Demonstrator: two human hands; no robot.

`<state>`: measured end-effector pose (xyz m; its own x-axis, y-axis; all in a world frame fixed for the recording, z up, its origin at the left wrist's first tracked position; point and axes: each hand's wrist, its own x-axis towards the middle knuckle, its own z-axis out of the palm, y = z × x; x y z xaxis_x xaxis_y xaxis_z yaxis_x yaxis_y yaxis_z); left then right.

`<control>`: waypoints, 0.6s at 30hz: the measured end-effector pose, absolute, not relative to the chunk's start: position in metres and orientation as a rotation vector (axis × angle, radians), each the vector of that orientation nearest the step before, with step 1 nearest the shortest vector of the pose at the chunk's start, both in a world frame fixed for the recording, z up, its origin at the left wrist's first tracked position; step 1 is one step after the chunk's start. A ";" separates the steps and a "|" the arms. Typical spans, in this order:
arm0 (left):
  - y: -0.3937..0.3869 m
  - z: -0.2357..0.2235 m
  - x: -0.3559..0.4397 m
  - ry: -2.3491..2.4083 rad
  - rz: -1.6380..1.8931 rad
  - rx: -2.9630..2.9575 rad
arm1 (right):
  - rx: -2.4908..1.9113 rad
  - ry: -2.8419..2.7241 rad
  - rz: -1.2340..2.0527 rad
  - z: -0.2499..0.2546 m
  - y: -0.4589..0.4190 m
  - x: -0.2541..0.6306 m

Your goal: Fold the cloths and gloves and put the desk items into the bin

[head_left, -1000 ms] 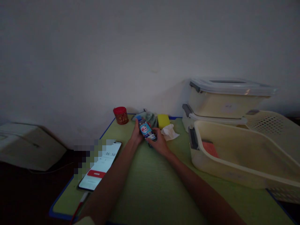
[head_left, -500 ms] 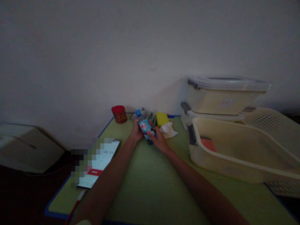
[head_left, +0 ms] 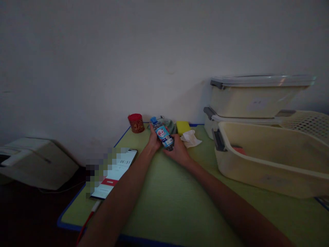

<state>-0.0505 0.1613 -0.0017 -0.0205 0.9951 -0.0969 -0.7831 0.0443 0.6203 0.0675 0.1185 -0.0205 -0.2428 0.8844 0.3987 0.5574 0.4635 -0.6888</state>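
A clear plastic bottle (head_left: 162, 134) with a blue cap and a blue-and-white label is tilted above the table, its cap toward the upper left. My left hand (head_left: 154, 138) is closed around its side near the upper half. My right hand (head_left: 178, 151) grips the lower end, thumb and fingers at the base. Behind the bottle is a bundled greyish-green cloth (head_left: 170, 127), partly hidden. Right of it are a yellow sponge (head_left: 183, 127) and a crumpled white tissue (head_left: 191, 139).
A red woven container (head_left: 136, 123) stands at the table's back left. A lit phone (head_left: 115, 176) with a red cable lies left of my forearm. On the right, an open cream bin (head_left: 267, 176) holds a reddish item (head_left: 239, 150); lidded boxes (head_left: 246, 101) are stacked behind it.
My right thumb has slid off the label toward the bottle's base, uncovering more of the label. The whole view has shifted slightly, so everything sits further right.
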 end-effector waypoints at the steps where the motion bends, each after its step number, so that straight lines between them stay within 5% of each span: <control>1: 0.161 -0.002 -0.051 0.602 1.500 0.446 | -1.220 -1.945 0.482 -0.019 0.116 0.067; 18: 0.161 -0.002 -0.057 0.516 1.465 0.520 | -1.257 -1.983 0.159 -0.013 0.107 0.068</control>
<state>-0.0568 0.1610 -0.0016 0.0404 0.9991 -0.0112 -0.7856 0.0386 0.6175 0.0681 0.1071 -0.0125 -0.2185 0.8155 0.5359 0.7197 0.5055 -0.4759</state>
